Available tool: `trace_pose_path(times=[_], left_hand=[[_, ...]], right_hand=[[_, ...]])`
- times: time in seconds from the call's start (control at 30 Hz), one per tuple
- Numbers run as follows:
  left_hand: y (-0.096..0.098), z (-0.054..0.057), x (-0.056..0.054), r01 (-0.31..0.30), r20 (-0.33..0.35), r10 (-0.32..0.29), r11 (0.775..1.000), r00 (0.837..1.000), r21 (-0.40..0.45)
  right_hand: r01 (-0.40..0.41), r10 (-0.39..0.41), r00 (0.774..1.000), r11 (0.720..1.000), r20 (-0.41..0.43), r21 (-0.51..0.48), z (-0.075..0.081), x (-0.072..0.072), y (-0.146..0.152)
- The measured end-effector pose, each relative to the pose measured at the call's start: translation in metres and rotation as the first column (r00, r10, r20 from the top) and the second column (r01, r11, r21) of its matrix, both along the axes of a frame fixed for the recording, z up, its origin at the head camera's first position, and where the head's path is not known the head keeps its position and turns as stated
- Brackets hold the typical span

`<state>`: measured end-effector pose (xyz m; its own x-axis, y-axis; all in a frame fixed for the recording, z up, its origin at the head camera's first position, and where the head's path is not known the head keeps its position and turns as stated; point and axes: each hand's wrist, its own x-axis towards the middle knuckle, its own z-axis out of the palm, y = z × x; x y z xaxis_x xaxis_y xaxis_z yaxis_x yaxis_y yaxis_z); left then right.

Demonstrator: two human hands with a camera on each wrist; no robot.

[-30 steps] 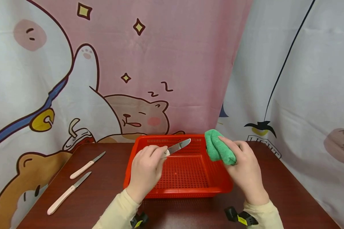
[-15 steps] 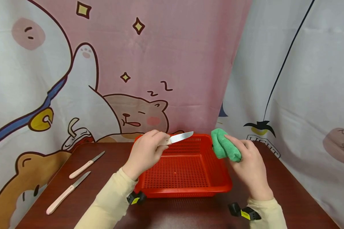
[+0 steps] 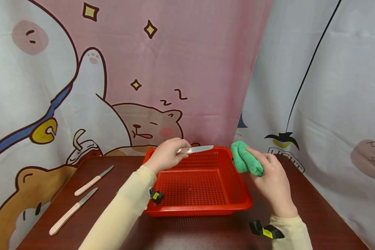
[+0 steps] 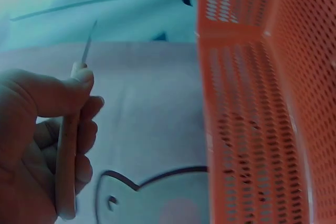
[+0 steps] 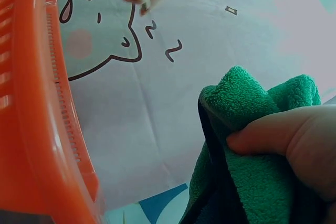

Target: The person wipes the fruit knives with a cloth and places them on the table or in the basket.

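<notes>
My left hand (image 3: 169,155) grips a small knife (image 3: 201,148) by its pale handle, over the back left part of the red basket (image 3: 193,209). Its blade points right, towards the cloth. In the left wrist view the thumb presses along the knife handle (image 4: 66,166), with the fingers wrapped behind it. My right hand (image 3: 272,184) holds a folded green cloth (image 3: 245,160) above the basket's right rim. Seen from the right wrist, the thumb lies across the green cloth (image 5: 257,182), pinching its folds together. No knives lie in the basket.
Two more knives lie on the dark brown table (image 3: 175,234) at left: an upper knife (image 3: 92,182) and a lower knife (image 3: 72,212), blades pointing away. Behind the table hangs a cartoon-printed curtain (image 3: 206,69).
My left hand has moved forward, up and slightly right with the knife, whose blade has turned closer to level. The right hand with the cloth has shifted slightly right.
</notes>
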<state>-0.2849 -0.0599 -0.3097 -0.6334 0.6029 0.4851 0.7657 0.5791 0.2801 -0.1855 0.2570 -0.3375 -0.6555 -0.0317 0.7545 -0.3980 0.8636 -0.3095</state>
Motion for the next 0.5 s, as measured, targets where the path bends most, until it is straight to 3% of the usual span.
trace_pose_path(times=[0.33, 0.5], left_hand=[[0.005, -0.027, -0.036, -0.059, 0.157, 0.074, 0.993, 0.985, -0.100], [0.008, -0.043, -0.047, -0.092, 0.185, 0.123, 0.981, 0.975, -0.168]], right_hand=[[-0.006, 0.006, 1.000, 1.000, 0.003, 0.004, -0.002, -0.002, 0.000], [-0.001, 0.001, 1.000, 1.000, 0.010, 0.006, -0.003, -0.002, 0.000]])
